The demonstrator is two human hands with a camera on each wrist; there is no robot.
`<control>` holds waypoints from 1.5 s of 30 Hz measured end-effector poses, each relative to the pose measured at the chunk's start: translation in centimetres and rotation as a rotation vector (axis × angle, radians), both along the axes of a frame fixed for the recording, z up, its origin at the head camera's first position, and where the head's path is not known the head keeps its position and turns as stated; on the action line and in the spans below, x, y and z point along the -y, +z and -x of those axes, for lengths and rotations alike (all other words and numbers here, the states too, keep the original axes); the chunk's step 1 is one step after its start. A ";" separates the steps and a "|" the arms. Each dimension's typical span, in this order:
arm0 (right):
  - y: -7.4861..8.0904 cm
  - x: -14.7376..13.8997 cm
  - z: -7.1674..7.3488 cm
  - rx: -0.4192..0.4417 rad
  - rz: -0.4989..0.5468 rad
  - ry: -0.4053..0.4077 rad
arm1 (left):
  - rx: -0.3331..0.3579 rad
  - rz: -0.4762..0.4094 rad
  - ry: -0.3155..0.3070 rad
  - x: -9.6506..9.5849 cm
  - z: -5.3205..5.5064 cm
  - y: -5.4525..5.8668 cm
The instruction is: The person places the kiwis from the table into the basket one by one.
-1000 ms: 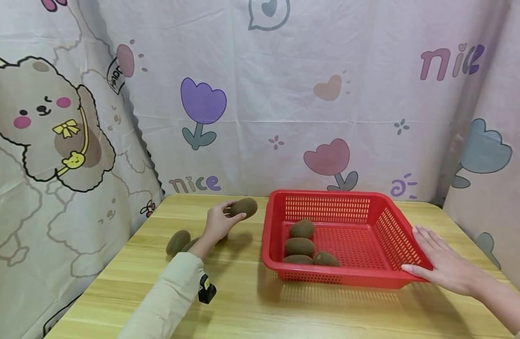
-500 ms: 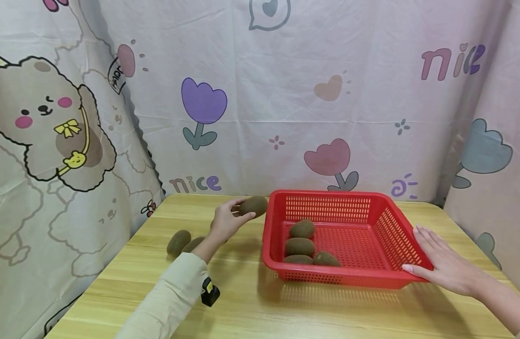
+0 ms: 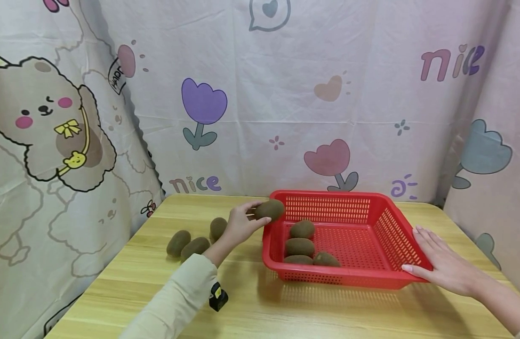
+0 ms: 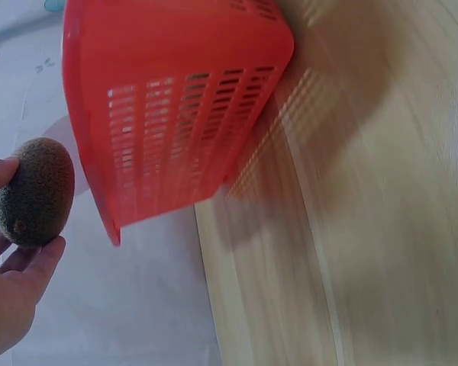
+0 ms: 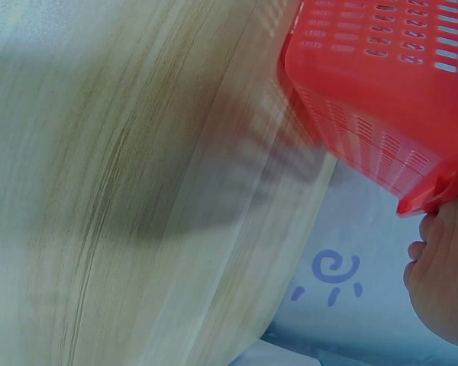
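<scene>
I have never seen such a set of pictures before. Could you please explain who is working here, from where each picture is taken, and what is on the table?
There is no machine here: a person works bare-handed, so each grip is simply a hand. The wide picture comes from a camera worn on the head, looking forward and down; the other two come from cameras on the left and right wrists.

On the wooden table stands a red basket with four kiwis visible inside. Three more kiwis lie on the table to its left. The left grip holds another kiwi near the basket's left side. The right grip rests against its right side.
</scene>
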State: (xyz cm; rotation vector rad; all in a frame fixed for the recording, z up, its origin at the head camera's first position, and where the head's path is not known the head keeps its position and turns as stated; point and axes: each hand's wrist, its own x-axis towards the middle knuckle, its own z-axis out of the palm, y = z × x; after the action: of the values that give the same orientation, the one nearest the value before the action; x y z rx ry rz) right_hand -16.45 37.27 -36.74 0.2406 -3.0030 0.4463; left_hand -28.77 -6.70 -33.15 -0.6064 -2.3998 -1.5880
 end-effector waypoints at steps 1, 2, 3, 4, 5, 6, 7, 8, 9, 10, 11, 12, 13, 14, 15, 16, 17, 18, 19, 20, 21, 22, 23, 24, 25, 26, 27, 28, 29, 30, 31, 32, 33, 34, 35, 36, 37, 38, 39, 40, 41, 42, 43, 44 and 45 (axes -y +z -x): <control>0.0 0.0 0.0 0.001 0.002 0.000 | 0.001 0.000 -0.007 -0.2 -0.1 0.0; 0.0 0.0 0.0 0.001 0.004 0.000 | 0.005 0.003 -0.012 -0.4 -0.2 0.0; 0.0 0.0 0.0 0.003 0.007 0.000 | 0.011 0.005 -0.016 -0.7 -0.3 0.0; 0.0 0.0 0.0 0.003 0.010 0.000 | 0.013 0.008 -0.024 -0.9 -0.4 0.0; 0.0 0.0 0.0 0.003 0.010 0.000 | 0.015 0.015 -0.033 -1.2 -0.5 -0.1; -0.1 0.0 0.0 0.004 0.008 0.000 | 0.010 0.017 -0.045 -1.4 -0.6 -0.1; -0.1 0.0 0.0 0.003 0.004 -0.001 | 0.009 0.024 -0.054 -1.7 -0.6 -0.2; -0.1 0.0 0.0 0.002 0.001 -0.002 | 0.007 0.036 -0.061 -1.9 -0.7 -0.2; -0.1 0.0 0.0 0.002 0.003 -0.002 | 0.005 0.046 -0.069 -2.1 -0.8 -0.2; -0.1 0.0 0.0 0.002 0.000 -0.003 | -0.002 0.060 -0.077 -2.4 -0.8 -0.3; -0.1 0.0 0.0 0.001 -0.002 -0.003 | -0.008 0.074 -0.084 -2.6 -0.9 -0.3; -0.1 0.0 0.0 0.001 -0.001 -0.002 | -0.017 0.083 -0.091 -2.9 -1.0 -0.3; -0.1 0.0 0.0 0.001 0.002 -0.002 | -0.022 0.100 -0.095 -3.2 -1.1 -0.3; -0.1 0.0 0.0 0.001 0.004 -0.002 | -0.029 0.111 -0.101 -3.4 -1.2 -0.3; -0.1 0.0 0.0 0.001 0.004 -0.002 | -0.033 0.120 -0.106 -3.7 -1.3 -0.3; -0.1 0.0 0.0 0.002 0.000 -0.003 | -0.039 0.132 -0.110 -4.0 -1.4 -0.3; -0.1 0.0 0.0 0.002 -0.001 -0.003 | -0.043 0.135 -0.119 -4.4 -1.4 -0.4; -0.1 0.0 0.0 0.003 -0.002 -0.004 | -0.048 0.140 -0.128 -4.7 -1.5 -0.4; -0.1 -0.1 0.0 0.004 -0.002 -0.004 | -0.048 0.145 -0.137 -5.0 -1.6 -0.4; -0.1 -0.1 0.0 0.004 -0.001 -0.004 | -0.047 0.148 -0.148 -5.3 -1.7 -0.5; -0.1 -0.1 0.0 0.006 0.001 -0.004 | -0.048 0.151 -0.156 -5.7 -1.7 -0.5; 0.0 -0.1 0.0 0.007 0.002 -0.004 | -0.049 0.154 -0.165 -6.0 -1.8 -0.5; 0.0 -0.1 0.0 0.008 0.004 -0.004 | -0.046 0.154 -0.173 -6.3 -1.9 -0.5; 0.0 -0.1 0.0 0.009 0.004 -0.004 | -0.044 0.159 -0.179 -6.6 -2.0 -0.6; 0.0 0.0 0.0 0.010 0.005 -0.004 | -0.042 0.163 -0.183 -6.9 -2.1 -0.6; 0.0 0.0 0.0 0.011 0.003 -0.005 | -0.044 0.169 -0.187 -7.2 -2.2 -0.6; 0.0 0.0 0.0 0.012 0.003 -0.006 | -0.046 0.172 -0.192 -7.5 -2.3 -0.6; 0.0 0.0 0.0 0.013 0.002 -0.007 | -0.044 0.178 -0.195 -7.8 -2.3 -0.6; 0.0 0.0 0.0 0.013 0.002 -0.007 | -0.044 0.183 -0.199 -8.1 -2.4 -0.7; 0.0 0.0 0.0 0.013 0.001 -0.008 | -0.046 0.187 -0.203 -8.3 -2.4 -0.7; 0.0 0.0 0.0 0.013 0.000 -0.008 | -0.048 0.193 -0.204 -8.6 -2.5 -0.7; 0.0 0.0 0.0 0.013 -0.001 -0.009 | -0.047 0.198 -0.207 -8.8 -2.5 -0.8; 0.0 0.0 0.0 0.013 -0.002 -0.010 | -0.045 0.201 -0.206 -9.0 -2.5 -0.8; 0.0 0.0 0.0 0.013 -0.004 -0.010 | -0.042 0.206 -0.205 -9.2 -2.5 -0.9; 0.0 0.0 0.0 0.012 -0.009 -0.011 | -0.038 0.210 -0.205 -9.4 -2.5 -1.0; 0.0 0.0 0.0 0.012 -0.012 -0.011 | -0.032 0.218 -0.203 -9.6 -2.5 -1.0; 0.0 0.0 0.0 0.012 -0.014 -0.012 | -0.021 0.228 -0.201 -9.8 -2.5 -1.1; 0.0 0.0 0.0 0.012 -0.014 -0.011 | -0.014 0.239 -0.202 -10.0 -2.5 -1.2; 0.0 0.0 -0.1 0.013 -0.012 -0.010 | -0.009 0.253 -0.203 -10.2 -2.5 -1.3; 0.0 0.0 -0.1 0.012 -0.010 -0.010 | -0.007 0.272 -0.203 -10.3 -2.5 -1.4; 0.0 0.0 -0.1 0.013 -0.006 -0.009 | -0.005 0.293 -0.201 -10.5 -2.5 -1.5; 0.0 0.0 -0.1 0.012 0.000 -0.008 | -0.006 0.317 -0.200 -10.6 -2.5 -1.6; 0.0 0.0 0.0 0.011 0.006 -0.006 | -0.010 0.339 -0.198 -10.7 -2.5 -1.7; 0.0 0.0 0.0 0.011 0.009 -0.005 | -0.021 0.362 -0.195 -10.9 -2.5 -1.8; 0.0 0.0 0.0 0.010 0.012 -0.004 | -0.027 0.379 -0.191 -11.0 -2.5 -1.8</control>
State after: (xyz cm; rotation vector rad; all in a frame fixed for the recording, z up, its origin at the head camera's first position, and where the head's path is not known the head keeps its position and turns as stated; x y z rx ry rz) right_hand -16.44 37.25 -36.74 0.2317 -3.0088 0.4667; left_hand -26.24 4.27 -34.98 -0.9426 -2.7119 -1.1767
